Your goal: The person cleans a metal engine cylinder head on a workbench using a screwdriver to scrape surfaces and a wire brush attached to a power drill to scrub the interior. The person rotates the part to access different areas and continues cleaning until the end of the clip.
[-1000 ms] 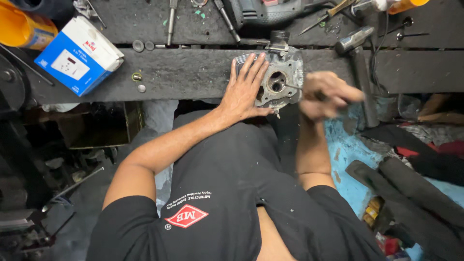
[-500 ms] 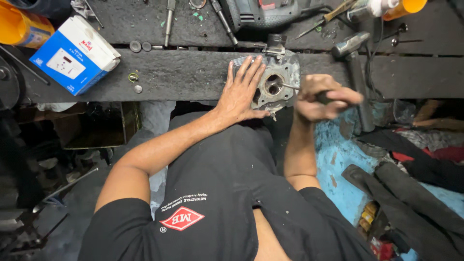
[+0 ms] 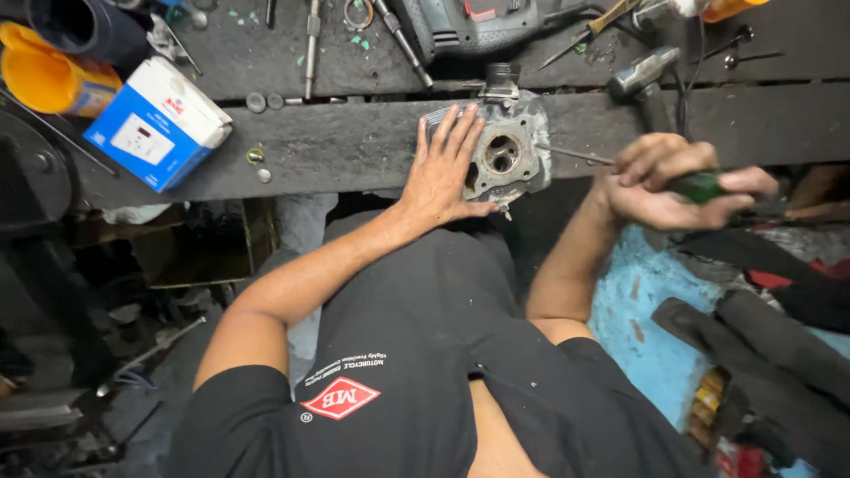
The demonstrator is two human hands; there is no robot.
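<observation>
Engine casting (image 3: 506, 152) at worktop (image 3: 336, 146) near edge, left hand (image 3: 443, 168) flat on it, fingers spread. Right hand (image 3: 668, 181) fingers closed round green-handled screwdriver (image 3: 699, 186), tip at casting's right edge — work under way, unfinished.

Blue and white carton (image 3: 158, 124): on the dark worktop (image 3: 354, 142), well left of the hands, tilted. Orange funnel (image 3: 44, 78): beside the carton, farther left. Power drill (image 3: 478, 22), grey with red trim: beyond the hands at the worktop's far edge. Hammer (image 3: 645, 78): just beyond the right-side hand, head up. Long metal rod (image 3: 311, 44): lying beyond and left of the hands. Two small round discs (image 3: 266, 102): near the rod's near end. Blue mat (image 3: 646, 319): below the right-side hand.
</observation>
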